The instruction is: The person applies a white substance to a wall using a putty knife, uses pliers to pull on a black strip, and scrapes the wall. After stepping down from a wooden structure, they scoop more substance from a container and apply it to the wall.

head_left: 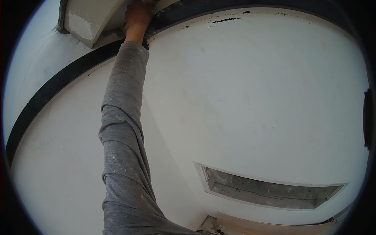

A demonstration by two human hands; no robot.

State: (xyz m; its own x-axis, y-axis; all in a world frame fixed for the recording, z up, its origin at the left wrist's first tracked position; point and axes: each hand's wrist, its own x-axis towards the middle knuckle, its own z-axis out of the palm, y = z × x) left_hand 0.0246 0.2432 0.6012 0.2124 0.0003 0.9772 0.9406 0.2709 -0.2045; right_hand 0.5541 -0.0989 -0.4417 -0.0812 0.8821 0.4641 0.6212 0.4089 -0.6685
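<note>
My left arm, in a grey sleeve marked with pale specks, reaches up to the top of the view. My left hand point(139, 17) is closed, with its fingers bunched beside a curved dark band point(92, 56). Whatever it grips is hidden by the hand and the dim light. Just left of the hand is a beige panel point(84, 25) with a whitish patch and a worn lower edge. My right hand is out of view.
A broad off-white surface point(250, 90) spreads below the band, with dark marks along its upper edge. At the lower right is a long rectangular recess point(270, 192) with a grey inside. Below it lies a tan strip point(270, 228). A dark object point(367, 119) stands at the right edge.
</note>
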